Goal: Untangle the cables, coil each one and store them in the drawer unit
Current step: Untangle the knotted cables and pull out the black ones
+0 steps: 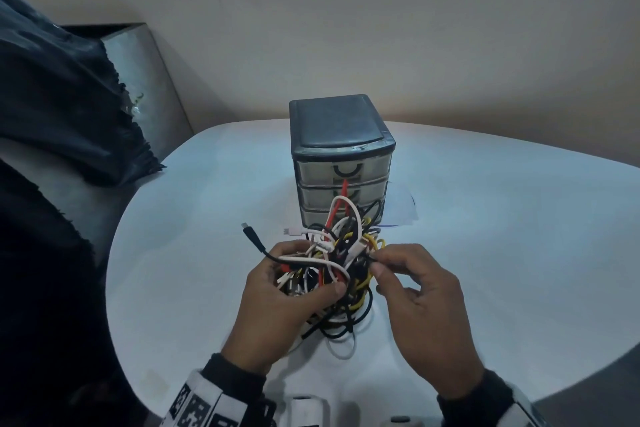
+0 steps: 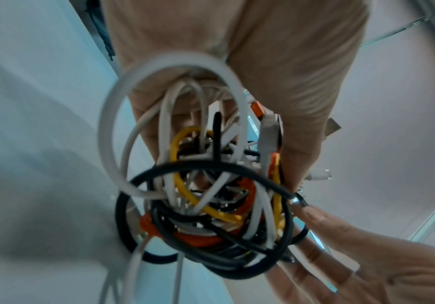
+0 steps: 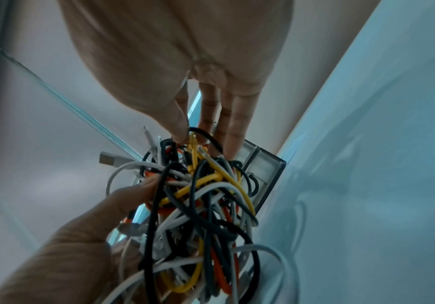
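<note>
so the cable tangle (image 1: pixel 334 263) sits just in front of the drawer unit (image 1: pixel 341 156), left hand (image 1: pixel 277 308) curled round the bundle, right hand (image 1: pixel 420 308) pinching a black strand on its right side, probably pulling rightward next

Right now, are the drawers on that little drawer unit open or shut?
Shut. In the head view all three drawer fronts of the drawer unit sit flush with its frame; none is pulled out. The cable tangle hides part of the bottom one.

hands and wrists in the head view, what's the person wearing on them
Both hands, left and right, are bare: no gloves or rings visible. Each wrist has a dark knit cuff, and below it a white band; the left band carries black-and-white square marker patterns.
</note>
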`<control>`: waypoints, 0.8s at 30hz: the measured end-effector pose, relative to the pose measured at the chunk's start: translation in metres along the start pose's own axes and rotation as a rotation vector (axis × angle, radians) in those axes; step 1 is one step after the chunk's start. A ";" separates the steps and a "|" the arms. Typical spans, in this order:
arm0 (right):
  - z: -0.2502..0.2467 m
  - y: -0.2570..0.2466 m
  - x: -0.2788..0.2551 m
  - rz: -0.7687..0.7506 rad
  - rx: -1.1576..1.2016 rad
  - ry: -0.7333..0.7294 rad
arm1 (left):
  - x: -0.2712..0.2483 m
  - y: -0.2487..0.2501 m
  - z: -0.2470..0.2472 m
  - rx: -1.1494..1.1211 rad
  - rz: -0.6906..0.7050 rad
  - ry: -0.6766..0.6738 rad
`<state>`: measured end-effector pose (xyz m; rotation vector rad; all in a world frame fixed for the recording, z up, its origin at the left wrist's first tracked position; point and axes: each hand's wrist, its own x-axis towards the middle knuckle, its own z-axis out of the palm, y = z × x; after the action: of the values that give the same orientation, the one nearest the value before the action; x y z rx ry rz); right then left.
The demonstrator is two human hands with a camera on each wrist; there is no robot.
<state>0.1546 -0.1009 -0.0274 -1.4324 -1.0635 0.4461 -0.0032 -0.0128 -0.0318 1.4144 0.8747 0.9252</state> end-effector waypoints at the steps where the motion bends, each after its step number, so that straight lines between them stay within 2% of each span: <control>1: 0.000 0.000 0.001 0.008 0.007 -0.006 | 0.000 -0.001 0.001 -0.007 -0.004 0.008; 5: -0.002 0.000 0.002 0.010 -0.010 -0.017 | -0.001 -0.004 0.001 -0.072 -0.040 0.042; 10: -0.005 -0.005 0.004 0.124 0.157 0.033 | 0.006 -0.002 -0.013 -0.380 -0.250 0.104; 13: -0.007 -0.007 0.005 0.126 0.126 0.066 | 0.007 0.003 -0.019 -0.502 -0.313 0.070; 16: -0.008 -0.007 0.005 0.116 0.106 0.074 | 0.003 0.007 -0.020 -0.669 -0.354 -0.034; 18: -0.010 -0.009 0.006 0.109 0.115 0.069 | 0.002 0.007 -0.020 -0.771 -0.354 -0.102; 20: -0.011 -0.012 0.006 0.103 0.145 0.045 | 0.003 0.006 -0.020 -0.762 -0.309 -0.115; 24: -0.013 -0.022 0.004 0.157 0.244 -0.004 | 0.005 0.004 -0.019 -0.512 -0.157 0.044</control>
<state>0.1599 -0.1082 -0.0035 -1.3009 -0.8694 0.6689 -0.0181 -0.0010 -0.0270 0.8770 0.7046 0.9768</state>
